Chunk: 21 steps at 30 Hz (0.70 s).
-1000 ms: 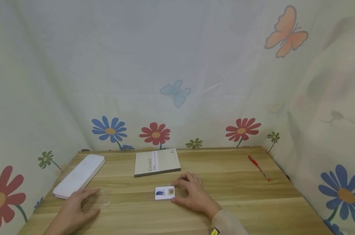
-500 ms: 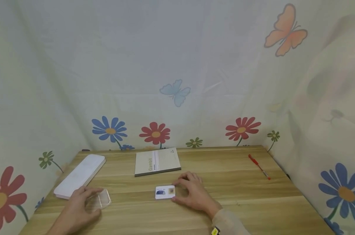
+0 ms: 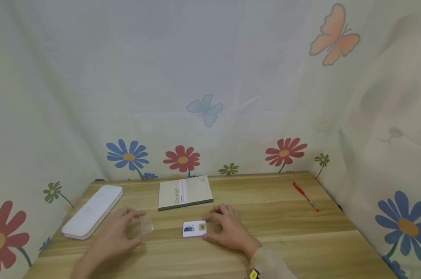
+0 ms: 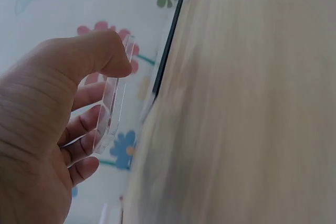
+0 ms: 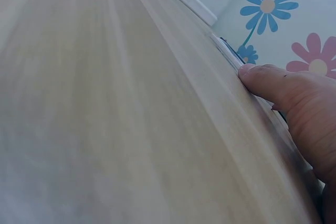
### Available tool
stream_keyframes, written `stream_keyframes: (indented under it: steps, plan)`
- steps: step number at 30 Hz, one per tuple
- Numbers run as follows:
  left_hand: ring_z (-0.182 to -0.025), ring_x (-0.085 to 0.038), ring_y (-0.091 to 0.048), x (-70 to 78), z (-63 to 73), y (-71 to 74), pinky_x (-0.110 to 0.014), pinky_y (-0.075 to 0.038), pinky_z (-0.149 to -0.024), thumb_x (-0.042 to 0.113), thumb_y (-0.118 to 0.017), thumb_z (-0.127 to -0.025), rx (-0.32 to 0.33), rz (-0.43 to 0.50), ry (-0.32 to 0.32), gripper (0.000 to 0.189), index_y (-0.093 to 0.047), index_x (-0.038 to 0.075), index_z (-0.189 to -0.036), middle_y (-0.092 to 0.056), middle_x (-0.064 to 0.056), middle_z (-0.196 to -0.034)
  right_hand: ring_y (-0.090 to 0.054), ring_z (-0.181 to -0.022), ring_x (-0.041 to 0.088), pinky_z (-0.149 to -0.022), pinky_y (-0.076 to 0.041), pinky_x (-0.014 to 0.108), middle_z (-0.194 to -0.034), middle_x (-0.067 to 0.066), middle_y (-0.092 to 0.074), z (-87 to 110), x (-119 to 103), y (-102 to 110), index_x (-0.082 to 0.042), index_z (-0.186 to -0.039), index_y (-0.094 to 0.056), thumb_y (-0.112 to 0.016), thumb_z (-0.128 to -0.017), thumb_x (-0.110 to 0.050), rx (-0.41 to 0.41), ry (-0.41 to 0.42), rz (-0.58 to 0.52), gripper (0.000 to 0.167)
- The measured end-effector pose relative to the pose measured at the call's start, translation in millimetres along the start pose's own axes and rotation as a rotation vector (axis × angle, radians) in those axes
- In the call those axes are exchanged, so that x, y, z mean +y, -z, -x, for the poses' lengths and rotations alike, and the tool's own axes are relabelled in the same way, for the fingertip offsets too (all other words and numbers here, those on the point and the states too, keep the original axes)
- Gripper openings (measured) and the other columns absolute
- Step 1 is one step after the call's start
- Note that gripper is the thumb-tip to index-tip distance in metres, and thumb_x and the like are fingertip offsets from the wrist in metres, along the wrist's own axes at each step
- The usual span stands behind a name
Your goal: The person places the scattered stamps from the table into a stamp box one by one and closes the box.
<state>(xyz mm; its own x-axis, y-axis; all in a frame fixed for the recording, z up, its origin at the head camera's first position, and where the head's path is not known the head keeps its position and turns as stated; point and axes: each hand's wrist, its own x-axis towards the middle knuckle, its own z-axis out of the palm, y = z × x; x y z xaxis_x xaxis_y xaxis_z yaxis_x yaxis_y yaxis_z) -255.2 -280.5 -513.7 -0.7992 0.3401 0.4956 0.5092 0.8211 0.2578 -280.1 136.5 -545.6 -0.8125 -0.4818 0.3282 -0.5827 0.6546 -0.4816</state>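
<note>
My left hand (image 3: 114,232) grips a clear, shallow plastic cover (image 3: 148,225) between thumb and fingers, raised above the table left of centre. In the left wrist view the same cover (image 4: 111,103) stands nearly on edge, its thin rim turned toward the thumb. A small flat white rectangular piece (image 3: 193,229), printed with a bluish picture and a brownish square, lies on the table. At its right end, my right hand (image 3: 229,231) pinches it between thumb and index finger. Only the thumb (image 5: 270,82) side of that hand shows clearly in the right wrist view.
On the wooden table (image 3: 266,255), a long white case (image 3: 93,211) lies at the left. A "Gambit" notebook (image 3: 196,190) is behind the white piece, and a red pen (image 3: 305,195) lies back right. Printed curtains (image 3: 248,128) surround the table.
My left hand has moved right and a little up with the clear cover, away from the white case and closer to the white piece. My right hand has stayed in place.
</note>
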Motion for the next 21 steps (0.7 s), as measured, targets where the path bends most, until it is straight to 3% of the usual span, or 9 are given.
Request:
stream_keyframes:
  steps: [6,12,21]
  plan:
    - [-0.113,-0.019,-0.060,37.3,-31.4,-18.2,-0.046,-0.055,-0.097,0.023,-0.099,-0.073,-0.126,0.114,0.014,0.071,-0.073,0.024,-0.139,-0.064,0.004,-0.122,-0.047,-0.139,0.021,-0.120,-0.033,0.057,-0.145,-0.004,-0.057,1.3,0.5,-2.3,-0.035,-0.136,-0.076,-0.088,-0.090,-0.060,-0.014,-0.017,-0.009,0.054]
    - [-0.117,-0.020,-0.061,71.7,-57.2,-38.2,-0.049,-0.055,-0.103,0.024,-0.095,-0.078,-0.188,0.188,-0.037,0.070,-0.071,0.024,-0.144,-0.066,0.001,-0.126,-0.047,-0.139,0.021,-0.119,-0.033,0.058,-0.144,-0.006,-0.057,1.2,0.6,-0.9,-0.035,-0.136,-0.076,-0.088,-0.091,-0.060,-0.016,-0.015,-0.012,0.053]
    - [-0.116,-0.017,-0.060,97.1,-71.9,-68.6,-0.043,-0.053,-0.101,0.026,-0.094,-0.079,-0.273,0.310,-0.088,0.072,-0.069,0.018,-0.147,-0.067,0.002,-0.125,-0.048,-0.137,0.020,-0.118,-0.035,0.059,-0.144,-0.005,-0.057,0.0,1.7,-0.3,-0.033,-0.137,-0.076,-0.086,-0.092,-0.062,0.000,0.005,0.008,0.054]
